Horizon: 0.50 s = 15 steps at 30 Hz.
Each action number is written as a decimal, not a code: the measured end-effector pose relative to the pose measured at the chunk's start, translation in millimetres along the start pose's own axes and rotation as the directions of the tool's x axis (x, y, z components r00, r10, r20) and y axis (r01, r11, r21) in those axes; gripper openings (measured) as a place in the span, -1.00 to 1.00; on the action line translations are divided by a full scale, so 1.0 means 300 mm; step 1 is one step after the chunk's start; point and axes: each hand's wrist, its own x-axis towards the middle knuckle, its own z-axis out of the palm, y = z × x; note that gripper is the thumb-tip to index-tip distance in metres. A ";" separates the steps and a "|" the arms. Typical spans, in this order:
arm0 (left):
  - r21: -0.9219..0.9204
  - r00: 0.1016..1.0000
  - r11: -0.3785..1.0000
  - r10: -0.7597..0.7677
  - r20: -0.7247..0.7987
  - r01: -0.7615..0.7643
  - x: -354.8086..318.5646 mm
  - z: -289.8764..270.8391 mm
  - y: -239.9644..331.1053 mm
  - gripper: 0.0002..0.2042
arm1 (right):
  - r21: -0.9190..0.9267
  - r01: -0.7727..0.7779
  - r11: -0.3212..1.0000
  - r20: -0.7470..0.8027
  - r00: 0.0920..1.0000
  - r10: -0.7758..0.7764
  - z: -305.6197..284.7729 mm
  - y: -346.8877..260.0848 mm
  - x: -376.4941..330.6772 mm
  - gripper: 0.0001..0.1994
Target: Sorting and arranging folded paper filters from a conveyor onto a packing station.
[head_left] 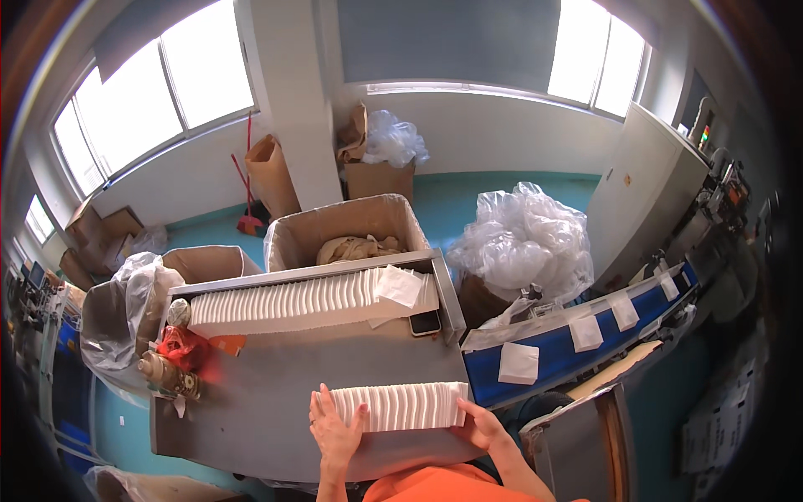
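Observation:
A short row of folded white paper napkins [401,407] stands on edge near the front of the grey table [284,381]. My left hand [336,427] presses against its left end, fingers up and thumb along the near side. At the right end, my right hand [481,427] grips with thumb and fingers. The row is held between both hands. A longer row of white napkins [284,308] lines the table's back rail, with a loose napkin [400,285] lying on its right part. Beside that row's right end lies a dark phone [425,324].
Right of the table, a blue conveyor belt [552,356] carries several flat white napkins. A red plastic bag [182,347] and a brown tape roll [159,368] sit at the table's left edge. Behind stand a lined carton [288,238] and a heap of clear plastic bags [531,238].

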 end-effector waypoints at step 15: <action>-0.034 0.986 0.996 0.086 0.139 -0.082 -0.017 -0.010 0.066 -0.02 | -0.633 0.295 0.715 -0.065 0.901 -0.429 0.095 0.053 0.034 -0.49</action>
